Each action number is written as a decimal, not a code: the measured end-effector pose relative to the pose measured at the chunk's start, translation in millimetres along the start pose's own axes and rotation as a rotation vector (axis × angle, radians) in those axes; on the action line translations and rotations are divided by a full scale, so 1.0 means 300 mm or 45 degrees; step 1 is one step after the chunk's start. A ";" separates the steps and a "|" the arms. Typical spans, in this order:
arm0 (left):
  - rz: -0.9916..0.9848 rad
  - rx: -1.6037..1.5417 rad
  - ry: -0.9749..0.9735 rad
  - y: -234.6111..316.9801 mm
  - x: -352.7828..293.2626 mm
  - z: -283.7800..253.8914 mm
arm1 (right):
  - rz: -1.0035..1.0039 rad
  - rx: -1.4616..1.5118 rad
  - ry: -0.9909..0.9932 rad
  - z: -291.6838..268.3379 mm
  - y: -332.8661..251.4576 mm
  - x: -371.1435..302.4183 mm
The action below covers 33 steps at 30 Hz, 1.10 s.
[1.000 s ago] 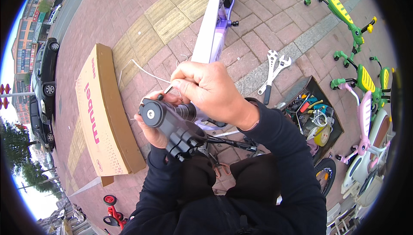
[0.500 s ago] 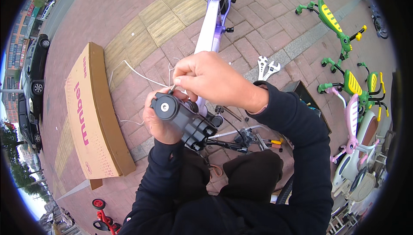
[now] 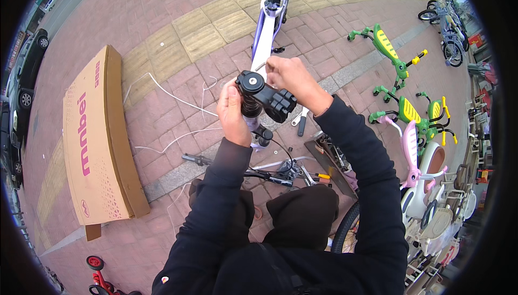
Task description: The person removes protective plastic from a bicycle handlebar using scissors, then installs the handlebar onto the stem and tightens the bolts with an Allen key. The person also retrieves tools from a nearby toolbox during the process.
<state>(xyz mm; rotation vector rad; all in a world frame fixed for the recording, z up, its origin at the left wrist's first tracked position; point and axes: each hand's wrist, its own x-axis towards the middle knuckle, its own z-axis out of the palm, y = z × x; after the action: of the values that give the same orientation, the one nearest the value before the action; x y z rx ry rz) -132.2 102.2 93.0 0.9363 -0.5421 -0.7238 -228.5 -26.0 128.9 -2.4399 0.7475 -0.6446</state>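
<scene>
Hands work at the black bike stem [image 3: 264, 96]: the left hand [image 3: 233, 114] wraps tight around its post to keep it steady, the right hand [image 3: 288, 73] pinches just above, over the white bike frame [image 3: 263, 41].

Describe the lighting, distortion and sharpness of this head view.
Head view: soft even daylight, no hard shadows or glare; strong fisheye bends the paving and the cardboard box toward a black rim; the stem and both hands, left and right, look sharp.
</scene>
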 end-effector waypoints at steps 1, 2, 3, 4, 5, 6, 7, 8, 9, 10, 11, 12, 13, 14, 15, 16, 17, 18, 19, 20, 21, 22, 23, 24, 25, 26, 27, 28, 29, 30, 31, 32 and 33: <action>0.021 -0.056 0.038 -0.004 -0.011 0.005 | 0.066 -0.224 0.103 -0.017 -0.006 0.001; 0.043 -0.011 0.038 -0.005 -0.015 0.007 | 0.089 -0.222 0.177 -0.051 -0.013 0.002; 0.064 0.039 0.041 -0.008 -0.021 0.009 | 0.016 -0.125 0.199 -0.087 -0.028 -0.004; 0.052 0.020 0.024 -0.011 -0.025 0.010 | -0.010 -0.043 0.196 -0.129 -0.049 -0.011; 0.030 0.007 0.017 -0.015 -0.027 0.011 | 0.025 0.026 0.166 -0.168 -0.077 -0.018; 0.027 -0.019 -0.001 -0.021 -0.034 0.011 | -0.132 0.041 0.150 -0.194 -0.111 -0.015; 0.019 0.035 0.011 -0.028 -0.036 0.013 | -0.239 0.020 0.131 -0.217 -0.149 -0.014; 0.022 0.103 -0.018 -0.034 -0.040 0.013 | -0.185 -0.073 0.083 -0.225 -0.188 -0.009; 0.043 0.182 -0.043 -0.041 -0.041 0.015 | -0.301 -0.114 0.085 -0.227 -0.223 0.000; -0.014 0.109 -0.044 -0.047 -0.043 0.018 | -0.213 -0.245 0.043 -0.220 -0.255 0.004; 0.009 0.069 -0.052 -0.051 -0.046 0.021 | -0.227 -0.344 0.036 -0.210 -0.279 0.008; 0.007 0.044 -0.041 -0.053 -0.048 0.025 | -0.257 -0.435 0.034 -0.203 -0.295 0.011; 0.003 0.021 -0.029 -0.051 -0.053 0.029 | -0.250 -0.475 0.044 -0.198 -0.304 0.014; 0.053 0.119 0.072 -0.047 -0.060 0.035 | -0.255 -0.504 0.053 -0.190 -0.308 0.014; 0.136 0.212 0.144 -0.040 -0.071 0.039 | -0.211 -0.549 0.041 -0.183 -0.306 0.012; 0.185 0.325 0.200 -0.032 -0.085 0.046 | -0.225 -0.525 0.065 -0.178 -0.301 0.011; 0.140 0.472 0.283 -0.021 -0.097 0.049 | -0.275 -0.518 0.074 -0.174 -0.294 0.009; 0.172 0.342 0.239 -0.012 -0.117 0.059 | -0.284 -0.523 0.077 -0.171 -0.288 0.008; 0.128 0.115 0.114 -0.004 -0.135 0.069 | -0.293 -0.528 0.081 -0.168 -0.285 0.009; -0.007 0.083 0.023 0.002 -0.147 0.076 | -0.284 -0.544 0.088 -0.166 -0.283 0.010; -0.076 0.029 -0.082 0.006 -0.158 0.083 | -0.274 -0.560 0.095 -0.162 -0.285 0.013; -0.183 -0.046 -0.149 0.007 -0.162 0.088 | -0.281 -0.571 0.104 -0.159 -0.291 0.016; -0.269 -0.125 -0.142 0.006 -0.163 0.093 | -0.262 -0.568 0.089 -0.159 -0.298 0.021; -0.358 -0.216 -0.138 0.004 -0.159 0.096 | -0.254 -0.558 0.080 -0.158 -0.308 0.026; -0.469 -0.300 -0.135 0.000 -0.153 0.101 | -0.179 -0.574 0.055 -0.159 -0.320 0.029; -0.546 -0.436 -0.185 -0.004 -0.142 0.103 | -0.179 -0.616 0.047 -0.157 -0.333 0.033; -0.515 -0.613 -0.218 -0.008 -0.132 0.109 | -0.110 -0.684 0.022 -0.154 -0.346 0.040; -0.538 -0.761 -0.209 -0.011 -0.121 0.116 | -0.040 -0.750 -0.003 -0.152 -0.358 0.044; -0.560 -0.910 -0.200 -0.013 -0.112 0.126 | -0.054 -0.823 -0.033 -0.150 -0.368 0.047; -0.589 -1.005 -0.241 -0.014 -0.105 0.135 | -0.067 -0.897 -0.064 -0.149 -0.374 0.045; -0.557 -1.101 -0.294 -0.014 -0.099 0.145 | -0.162 -0.940 -0.053 -0.147 -0.378 0.042; -0.543 -1.194 -0.329 -0.014 -0.094 0.157 | -0.154 -0.997 -0.074 -0.146 -0.379 0.038; -0.532 -1.289 -0.362 -0.013 -0.092 0.167 | -0.108 -0.975 -0.066 -0.146 -0.378 0.024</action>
<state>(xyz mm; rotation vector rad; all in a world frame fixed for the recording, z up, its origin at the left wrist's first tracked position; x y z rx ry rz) -185.9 95.4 111.5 -0.0196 -0.1558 -1.3435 -205.4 37.3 230.3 -3.1753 1.0098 -0.3525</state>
